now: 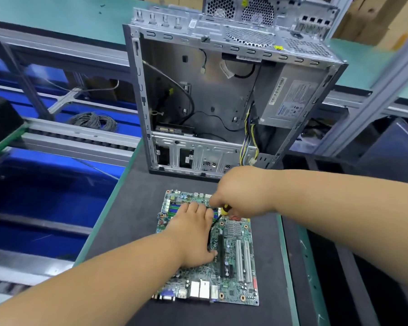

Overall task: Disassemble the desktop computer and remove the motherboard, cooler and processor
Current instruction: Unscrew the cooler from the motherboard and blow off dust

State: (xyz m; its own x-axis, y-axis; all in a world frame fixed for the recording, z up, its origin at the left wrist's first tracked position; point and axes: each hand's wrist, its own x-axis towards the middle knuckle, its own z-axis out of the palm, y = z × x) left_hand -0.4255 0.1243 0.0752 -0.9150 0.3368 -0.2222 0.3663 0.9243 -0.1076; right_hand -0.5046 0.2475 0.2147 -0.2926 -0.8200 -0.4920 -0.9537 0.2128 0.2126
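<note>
At lower centre the motherboard (231,260) lies flat on the dark mat (132,222) (below the opened case (205,97)), the left hand (193,234) pressing it flat-fingered while the right hand (240,194) grips a screwdriver (219,216).

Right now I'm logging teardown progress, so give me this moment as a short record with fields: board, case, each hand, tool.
motherboard: out of the case, lying flat on the dark mat
case: open, behind the board, power supply and loose cables inside
left hand: resting on the board, fingers straight; what lies under it is hidden
right hand: grips a screwdriver
screwdriver: yellow and black handle, shaft angled down toward the board beside the left hand
</note>
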